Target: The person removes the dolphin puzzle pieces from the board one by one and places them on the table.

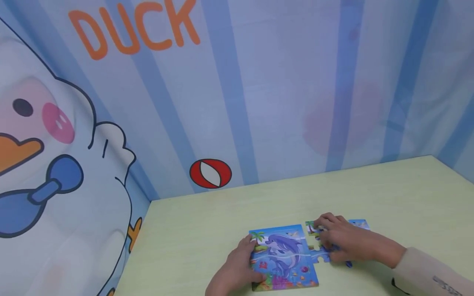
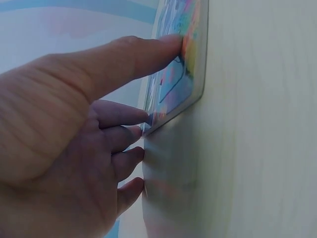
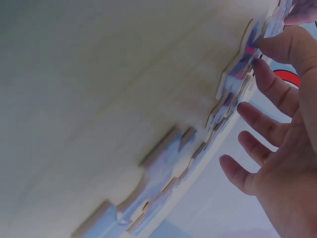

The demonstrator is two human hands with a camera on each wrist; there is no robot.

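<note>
The interlocking puzzle pieces [image 1: 315,255] lie partly joined on the table, just right of a dolphin picture board [image 1: 286,255], and mostly under the right hand [image 1: 346,238]. A notched blue edge and a bit of palm tree show around the fingers. That hand's fingers are bent over the pieces; the wrist view is blurred, but the thumb and forefinger seem to pinch one puzzle piece [image 3: 240,67], the other three fingers spread apart.

The board lies flat, printed with two purple dolphins, a palm tree, a red crab and pink coral; no lettering can be made out on it. The left hand [image 1: 237,263] rests at its left side, fingers extended and loosely parted, thumb laid on the printed face near the bottom corner.

The right sleeve [image 1: 426,269] is pale beige and carries dark lettering, too smeared to read.

The table [image 1: 200,234] is pale yellow-green with a faint grain. Behind it hangs a pale blue backdrop [image 1: 274,102] with darker blue stripes, reading "DUCK" in orange letters [image 1: 140,26]. A large white cartoon duck [image 1: 74,263] fills the left side, and a red-and-white ball shape [image 1: 210,173] is printed just above the table's far edge.
</note>
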